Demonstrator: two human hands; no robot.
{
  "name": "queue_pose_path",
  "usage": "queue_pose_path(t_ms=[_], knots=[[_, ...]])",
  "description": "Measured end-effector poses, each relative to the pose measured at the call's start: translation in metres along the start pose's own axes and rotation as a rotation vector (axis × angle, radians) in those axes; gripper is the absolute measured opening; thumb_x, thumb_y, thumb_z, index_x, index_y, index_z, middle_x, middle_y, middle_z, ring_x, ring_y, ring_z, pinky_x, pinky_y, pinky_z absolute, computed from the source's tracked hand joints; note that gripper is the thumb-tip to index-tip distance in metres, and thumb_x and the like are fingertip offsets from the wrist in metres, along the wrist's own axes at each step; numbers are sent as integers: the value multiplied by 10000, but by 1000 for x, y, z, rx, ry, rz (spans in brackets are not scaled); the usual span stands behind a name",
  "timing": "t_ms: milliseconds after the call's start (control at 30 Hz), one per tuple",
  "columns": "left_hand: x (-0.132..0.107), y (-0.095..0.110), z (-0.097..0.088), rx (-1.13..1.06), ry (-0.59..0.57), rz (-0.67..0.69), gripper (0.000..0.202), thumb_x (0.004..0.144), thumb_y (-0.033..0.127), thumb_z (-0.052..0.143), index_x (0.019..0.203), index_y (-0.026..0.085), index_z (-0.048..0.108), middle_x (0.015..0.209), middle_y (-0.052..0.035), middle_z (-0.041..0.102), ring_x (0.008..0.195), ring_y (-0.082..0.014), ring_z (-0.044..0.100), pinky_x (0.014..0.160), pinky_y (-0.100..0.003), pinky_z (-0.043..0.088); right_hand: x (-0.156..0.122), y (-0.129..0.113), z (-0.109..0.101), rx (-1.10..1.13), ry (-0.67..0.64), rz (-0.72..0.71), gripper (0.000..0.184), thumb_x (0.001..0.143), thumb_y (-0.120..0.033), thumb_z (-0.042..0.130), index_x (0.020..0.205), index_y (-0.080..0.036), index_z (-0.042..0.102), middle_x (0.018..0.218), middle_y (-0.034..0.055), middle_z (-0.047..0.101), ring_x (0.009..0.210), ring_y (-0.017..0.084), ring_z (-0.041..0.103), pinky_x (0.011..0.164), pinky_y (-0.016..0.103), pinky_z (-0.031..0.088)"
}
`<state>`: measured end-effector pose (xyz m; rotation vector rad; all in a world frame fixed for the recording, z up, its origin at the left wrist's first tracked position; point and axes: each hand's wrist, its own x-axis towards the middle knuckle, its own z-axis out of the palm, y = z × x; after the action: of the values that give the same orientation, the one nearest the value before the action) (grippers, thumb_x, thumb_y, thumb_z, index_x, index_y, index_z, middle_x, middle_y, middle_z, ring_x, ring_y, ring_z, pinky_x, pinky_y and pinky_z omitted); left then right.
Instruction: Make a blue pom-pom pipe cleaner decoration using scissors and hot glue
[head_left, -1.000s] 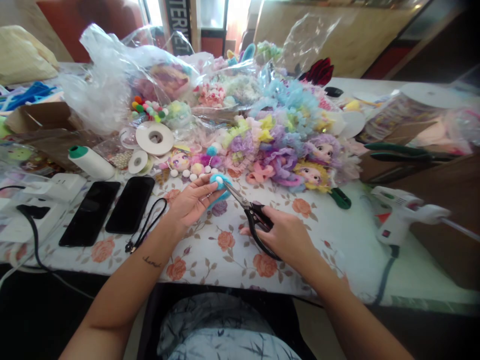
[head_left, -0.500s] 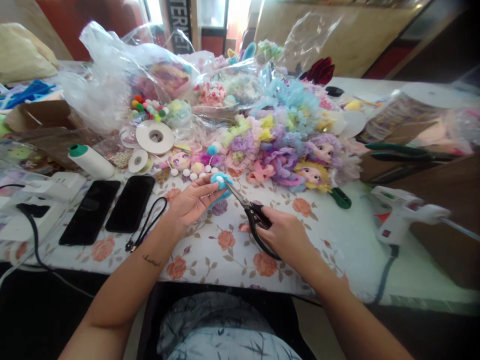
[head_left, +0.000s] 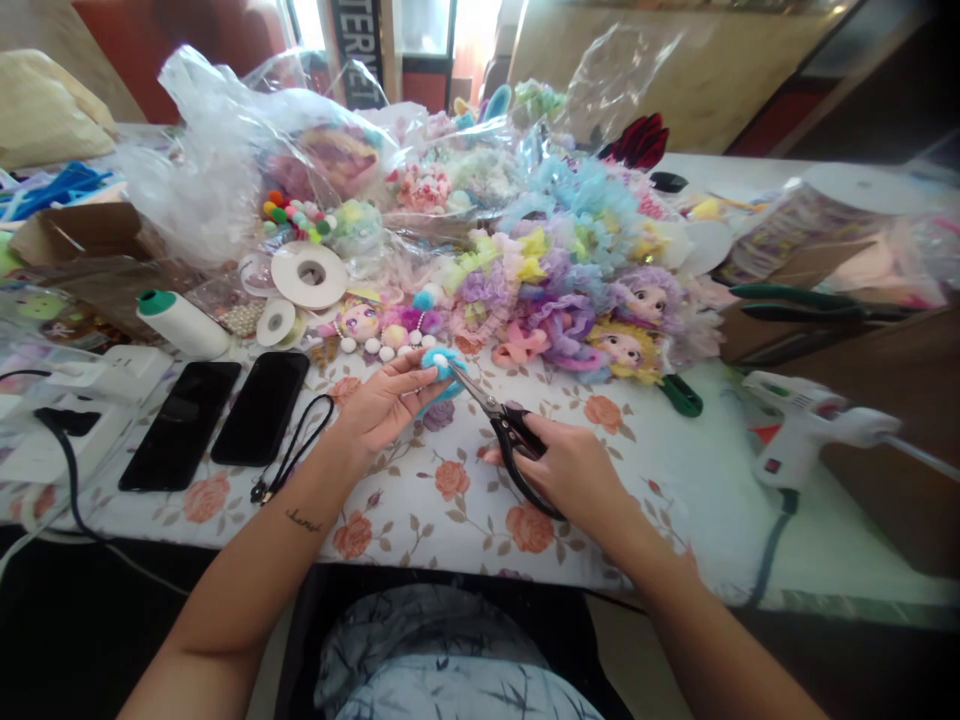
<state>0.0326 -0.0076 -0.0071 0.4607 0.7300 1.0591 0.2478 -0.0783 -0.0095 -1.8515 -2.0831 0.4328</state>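
Note:
Between the thumb and fingers of my left hand (head_left: 390,400) is a small fuzzy blue piece (head_left: 451,392) with a white spot on top; its exact kind is unclear. Black-handled scissors (head_left: 511,432) are gripped in my right hand (head_left: 574,465), their blades pointing up and left. The blade tips touch or lie right by the white spot. Both hands are just above the flowered tablecloth (head_left: 420,530). Beyond them lie a string of white beads (head_left: 386,352) and a doll-face charm (head_left: 361,318).
Two black phones (head_left: 180,425) and a black wrist strap (head_left: 300,450) lie left, near a thread spool (head_left: 182,322) and ribbon rolls (head_left: 309,274). Fluffy pastel decorations (head_left: 555,250) and plastic bags (head_left: 210,150) heap at the back. A white glue gun (head_left: 799,425) stands right.
Hardly anything differs. The scissors and my right hand have shifted very slightly; my left hand keeps its hold on the blue piece.

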Motion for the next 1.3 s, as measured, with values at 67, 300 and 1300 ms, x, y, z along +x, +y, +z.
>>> queue_pose_path(t_ms=[67,300,1300], knots=[[0,0,0,7,0,0,195,736,-34,670,808,147,681,829,-11,726,810,-145,715,958,-352,551,0,0,0,-9,-2,4,358,838,-544,585,739,-204,641,661,63,694,606,220,633,538,269,343],[0,-1,0,3,-25,-8,205,734,-30,677,830,150,684,827,-11,730,815,-153,718,963,-365,549,0,1,4,-17,29,0,322,841,-496,596,706,-207,645,657,68,700,605,215,632,534,269,342],[1,-4,-1,-14,-13,-30,212,747,-48,647,862,123,697,871,-20,732,837,-139,713,1023,-370,516,-1,4,11,100,63,-19,232,821,-400,599,698,-213,661,624,48,678,570,193,595,527,267,337]])
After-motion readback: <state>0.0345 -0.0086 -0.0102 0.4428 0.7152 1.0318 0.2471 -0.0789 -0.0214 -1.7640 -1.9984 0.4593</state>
